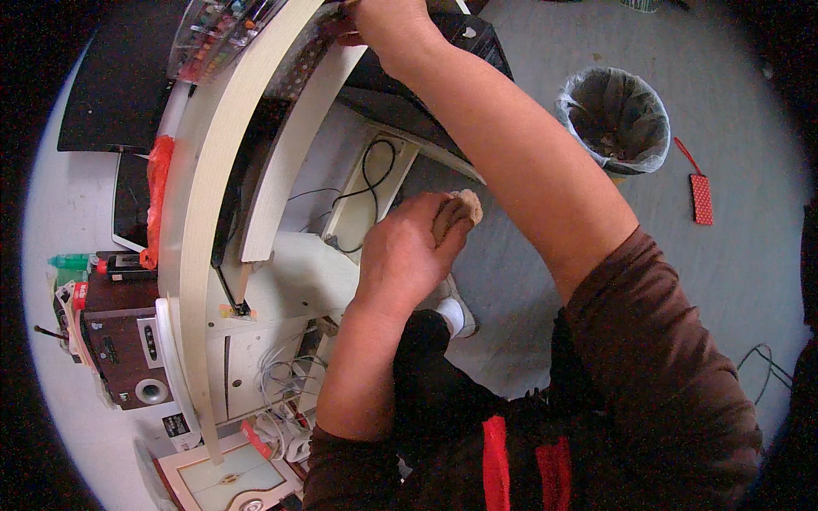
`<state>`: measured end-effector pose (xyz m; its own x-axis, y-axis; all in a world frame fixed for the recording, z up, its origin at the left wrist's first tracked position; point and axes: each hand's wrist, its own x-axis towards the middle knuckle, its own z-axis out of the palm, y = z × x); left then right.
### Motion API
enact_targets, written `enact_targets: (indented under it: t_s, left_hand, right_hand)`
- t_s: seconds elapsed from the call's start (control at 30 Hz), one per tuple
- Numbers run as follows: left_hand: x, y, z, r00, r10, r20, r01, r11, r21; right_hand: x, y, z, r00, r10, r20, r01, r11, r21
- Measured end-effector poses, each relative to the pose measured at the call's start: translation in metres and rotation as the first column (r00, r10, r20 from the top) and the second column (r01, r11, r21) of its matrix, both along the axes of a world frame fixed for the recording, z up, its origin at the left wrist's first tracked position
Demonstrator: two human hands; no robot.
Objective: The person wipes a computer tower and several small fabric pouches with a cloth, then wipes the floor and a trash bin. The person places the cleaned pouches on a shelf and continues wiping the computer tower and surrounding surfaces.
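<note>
My left hand (409, 246) is closed around a crumpled light-brown cloth (470, 205), in front of the desk and above the floor. My right arm stretches to the top edge of the view, where my right hand (386, 29) is at the far end of a pulled-out keyboard tray (300, 147) under the desk top (220, 147). Its fingers are partly cut off and lie beside a dark polka-dot item (297, 73) in the tray; whether they grip anything is unclear.
A lined waste bin (612, 121) and a red dotted pouch (701, 198) are on the floor. Cables (377, 172) hang below the tray. A brown speaker (121, 358), a tablet (131, 201) and a clear organizer (217, 38) are at the left.
</note>
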<state>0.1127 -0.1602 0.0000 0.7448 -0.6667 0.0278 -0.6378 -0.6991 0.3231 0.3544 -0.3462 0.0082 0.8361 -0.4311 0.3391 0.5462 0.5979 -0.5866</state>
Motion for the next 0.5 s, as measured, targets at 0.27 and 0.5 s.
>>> enact_targets:
  t_s: [0.27, 0.5]
  left_hand:
    - [0.001, 0.0, -0.001, 0.999, 0.012, -0.03, -0.011, 1.0, 0.029]
    - [-0.004, -0.003, 0.002, 1.0, 0.025, -0.016, -0.024, 0.999, 0.03]
  right_hand:
    - [-0.097, 0.027, 0.015, 0.608, -0.706, 0.363, 0.394, -0.128, -0.91]
    - [-0.096, 0.08, 0.004, 0.433, -0.788, 0.438, 0.532, -0.169, -0.83]
